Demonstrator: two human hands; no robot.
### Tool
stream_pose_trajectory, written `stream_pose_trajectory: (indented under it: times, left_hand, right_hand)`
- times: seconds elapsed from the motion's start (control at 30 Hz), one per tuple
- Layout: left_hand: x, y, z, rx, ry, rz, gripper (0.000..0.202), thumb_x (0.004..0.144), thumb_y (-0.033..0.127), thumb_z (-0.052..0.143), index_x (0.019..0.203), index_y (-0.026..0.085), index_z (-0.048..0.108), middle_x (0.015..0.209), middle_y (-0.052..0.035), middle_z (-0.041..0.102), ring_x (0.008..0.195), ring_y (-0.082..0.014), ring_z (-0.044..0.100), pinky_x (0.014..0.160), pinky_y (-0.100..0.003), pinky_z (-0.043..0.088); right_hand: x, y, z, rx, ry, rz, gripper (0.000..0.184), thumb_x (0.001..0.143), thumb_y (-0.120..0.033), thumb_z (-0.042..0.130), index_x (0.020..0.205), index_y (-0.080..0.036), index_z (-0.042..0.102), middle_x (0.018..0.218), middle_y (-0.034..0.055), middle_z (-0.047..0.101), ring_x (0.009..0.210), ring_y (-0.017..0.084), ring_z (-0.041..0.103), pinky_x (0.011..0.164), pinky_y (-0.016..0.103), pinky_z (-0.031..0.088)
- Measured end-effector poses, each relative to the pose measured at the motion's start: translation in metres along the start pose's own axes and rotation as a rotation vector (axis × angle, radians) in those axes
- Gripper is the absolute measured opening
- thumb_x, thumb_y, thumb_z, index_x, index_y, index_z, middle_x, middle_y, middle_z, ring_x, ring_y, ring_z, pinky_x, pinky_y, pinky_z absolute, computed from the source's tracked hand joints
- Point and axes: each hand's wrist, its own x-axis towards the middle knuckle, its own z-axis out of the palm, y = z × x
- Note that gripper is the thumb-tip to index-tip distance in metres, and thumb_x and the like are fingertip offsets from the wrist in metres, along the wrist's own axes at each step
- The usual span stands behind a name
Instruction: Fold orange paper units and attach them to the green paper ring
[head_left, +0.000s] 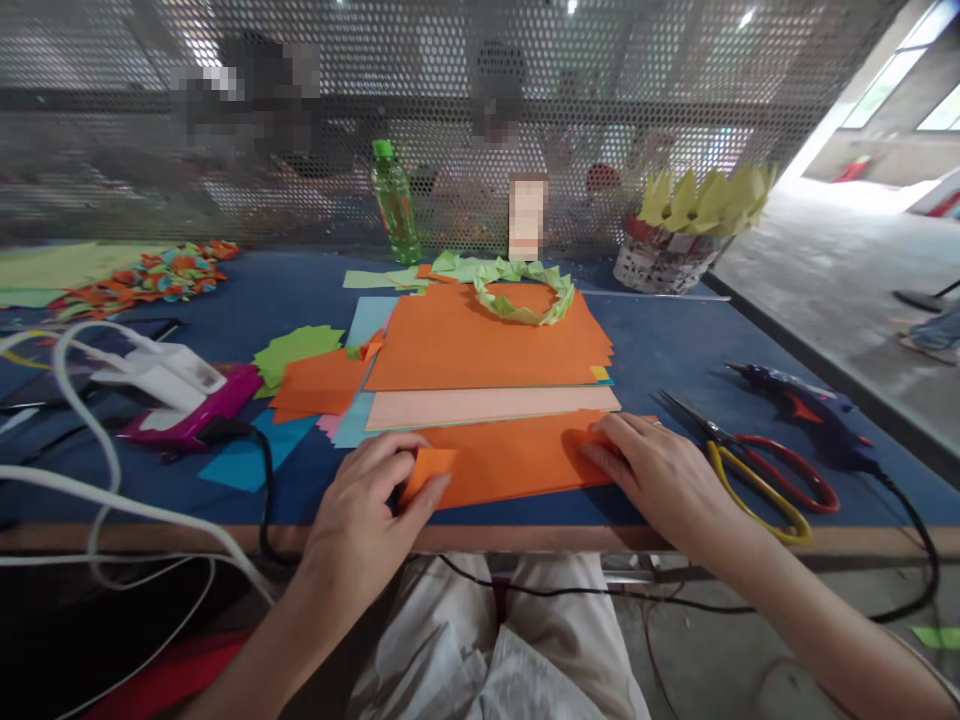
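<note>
A long orange paper strip lies along the table's front edge, its left end bent up and over. My left hand pinches that folded end between thumb and fingers. At the other end, my right hand grips the strip with bent fingers, the thumb low against it. Just behind the strip are pale pink paper strips and a stack of large orange sheets. A ring of folded light green paper rests on the stack's far right part.
Right of my right hand lie scissors and a glue gun. A magenta power strip with white plugs and cables sits left. Behind stand a green bottle, a basket of yellow folded paper, and a mesh screen.
</note>
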Motion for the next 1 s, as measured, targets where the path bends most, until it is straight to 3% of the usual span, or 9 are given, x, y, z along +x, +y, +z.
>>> stream_pose_trajectory:
  times: [0.17,0.23,0.3,0.37,0.43,0.57,0.7,0.83,1.0]
  left_hand:
    - [-0.001,-0.005,0.000,0.114,0.051,0.079,0.019,0.095,0.035,0.057,0.083,0.020,0.054,0.107,-0.0097,0.066,0.102,-0.0266,0.065,0.093,-0.040,0.048]
    - [0.000,-0.002,-0.002,0.184,0.077,0.087,0.025,0.093,0.037,0.058,0.109,0.017,0.057,0.127,-0.0160,0.060,0.119,-0.0337,0.058,0.103,-0.049,0.044]
    - [0.000,0.005,-0.005,0.258,0.059,0.132,0.047,0.094,0.029,0.053,0.139,0.016,0.045,0.147,-0.0184,0.046,0.137,-0.0380,0.043,0.111,-0.056,0.037]
    - [-0.001,0.013,-0.005,0.292,-0.057,0.249,0.060,0.094,0.010,0.040,0.152,0.024,0.033,0.157,-0.0123,0.037,0.145,-0.0338,0.035,0.113,-0.053,0.037]
    - [-0.006,0.020,-0.002,0.278,-0.192,0.390,0.076,0.087,-0.003,0.028,0.156,0.028,0.025,0.158,-0.0065,0.039,0.142,-0.0244,0.042,0.108,-0.041,0.046]
    - [-0.016,0.025,0.007,0.308,-0.203,0.476,0.082,0.082,-0.005,0.026,0.159,0.020,0.015,0.153,-0.0081,0.048,0.139,-0.0222,0.046,0.108,-0.038,0.047]
    - [-0.022,0.040,0.016,0.382,-0.194,0.458,0.059,0.099,0.020,0.032,0.157,0.008,0.023,0.149,-0.0208,0.048,0.136,-0.0343,0.047,0.108,-0.049,0.044]
    - [-0.024,0.061,0.028,0.393,-0.171,0.333,0.081,0.092,0.065,0.045,0.154,0.014,0.034,0.146,-0.0288,0.045,0.131,-0.0477,0.047,0.101,-0.061,0.045]
    - [-0.025,0.071,0.036,0.386,-0.189,0.253,0.085,0.085,0.069,0.053,0.156,0.026,0.030,0.145,-0.0279,0.042,0.129,-0.0524,0.046,0.099,-0.070,0.042]
  right_hand:
    - [0.003,-0.007,-0.007,0.008,-0.041,0.045,0.013,0.099,-0.026,0.057,0.089,-0.018,0.058,0.088,0.0073,0.070,0.081,0.024,0.067,0.068,0.030,0.043]
    - [0.004,-0.009,-0.009,0.009,-0.060,0.060,0.013,0.099,-0.025,0.057,0.089,-0.018,0.058,0.089,0.0076,0.070,0.082,0.024,0.067,0.069,0.030,0.043]
    - [0.004,-0.010,-0.010,0.008,-0.068,0.063,0.011,0.099,-0.024,0.058,0.090,-0.017,0.058,0.091,0.0076,0.071,0.084,0.023,0.067,0.070,0.030,0.043]
    - [0.004,-0.010,-0.010,0.008,-0.066,0.063,0.010,0.098,-0.023,0.058,0.091,-0.017,0.059,0.092,0.0076,0.071,0.085,0.023,0.067,0.071,0.029,0.044]
    - [0.004,-0.010,-0.010,0.010,-0.061,0.064,0.011,0.098,-0.024,0.058,0.090,-0.017,0.059,0.091,0.0078,0.071,0.084,0.023,0.067,0.070,0.030,0.044]
    - [0.004,-0.011,-0.010,0.021,-0.049,0.060,0.011,0.098,-0.024,0.059,0.089,-0.017,0.058,0.090,0.0074,0.071,0.082,0.023,0.067,0.069,0.030,0.044]
    - [0.004,-0.010,-0.008,0.037,-0.027,0.055,0.011,0.097,-0.024,0.059,0.088,-0.017,0.058,0.090,0.0072,0.070,0.082,0.023,0.066,0.070,0.031,0.043]
    - [0.003,-0.008,-0.005,0.067,-0.001,0.053,0.011,0.097,-0.024,0.058,0.088,-0.018,0.057,0.087,0.0069,0.069,0.081,0.023,0.065,0.070,0.030,0.042]
    - [0.001,-0.004,-0.004,0.140,0.023,0.052,0.012,0.097,-0.023,0.058,0.086,-0.019,0.057,0.083,0.0048,0.067,0.079,0.021,0.062,0.071,0.029,0.042]
